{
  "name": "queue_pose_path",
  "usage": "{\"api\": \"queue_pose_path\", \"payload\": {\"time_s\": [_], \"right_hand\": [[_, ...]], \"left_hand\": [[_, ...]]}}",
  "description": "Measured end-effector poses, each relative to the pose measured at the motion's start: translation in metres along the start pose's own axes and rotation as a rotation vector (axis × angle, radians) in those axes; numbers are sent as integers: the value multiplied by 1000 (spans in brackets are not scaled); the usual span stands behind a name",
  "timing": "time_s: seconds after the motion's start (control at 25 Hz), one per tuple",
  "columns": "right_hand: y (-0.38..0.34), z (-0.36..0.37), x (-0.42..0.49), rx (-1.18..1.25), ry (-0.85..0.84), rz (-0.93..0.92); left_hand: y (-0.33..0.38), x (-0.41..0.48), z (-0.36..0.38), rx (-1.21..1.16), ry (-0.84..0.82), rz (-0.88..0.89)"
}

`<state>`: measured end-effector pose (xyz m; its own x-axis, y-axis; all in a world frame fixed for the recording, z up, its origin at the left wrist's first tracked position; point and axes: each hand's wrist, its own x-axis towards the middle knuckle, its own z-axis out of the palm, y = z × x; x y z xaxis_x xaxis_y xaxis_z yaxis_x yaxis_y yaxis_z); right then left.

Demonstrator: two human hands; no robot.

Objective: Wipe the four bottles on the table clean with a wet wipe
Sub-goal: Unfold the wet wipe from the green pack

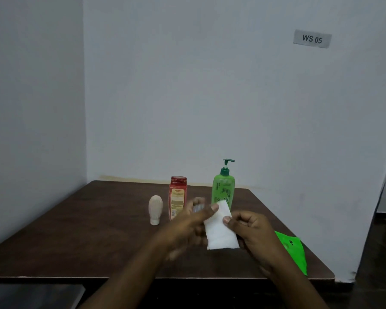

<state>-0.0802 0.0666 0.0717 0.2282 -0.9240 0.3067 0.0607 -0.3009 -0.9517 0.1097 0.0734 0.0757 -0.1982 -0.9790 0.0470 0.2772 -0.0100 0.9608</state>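
On the desk (76, 230) stand a cream bottle (155, 209), a red bottle (177, 197), a small bottle (198, 205) half hidden behind the left hand (187, 224), and a green pump bottle (223, 188). Left hand and right hand (252, 237) each hold the white wet wipe (221, 233) in a pinching grip above the desk. A green wipe packet (294, 250) lies far right.

Dark wood table (76, 230) in corner; pale walls (210, 97); "WS 05" label (312, 39).
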Motion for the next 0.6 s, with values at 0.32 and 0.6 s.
{"api": "queue_pose_path", "payload": {"time_s": [0.32, 0.6], "right_hand": [[17, 2, 0, 91, 80, 86], [7, 2, -8, 152, 33, 126]], "left_hand": [[-24, -3, 2, -2, 174, 30], [-14, -10, 1, 31, 196, 108]]}}
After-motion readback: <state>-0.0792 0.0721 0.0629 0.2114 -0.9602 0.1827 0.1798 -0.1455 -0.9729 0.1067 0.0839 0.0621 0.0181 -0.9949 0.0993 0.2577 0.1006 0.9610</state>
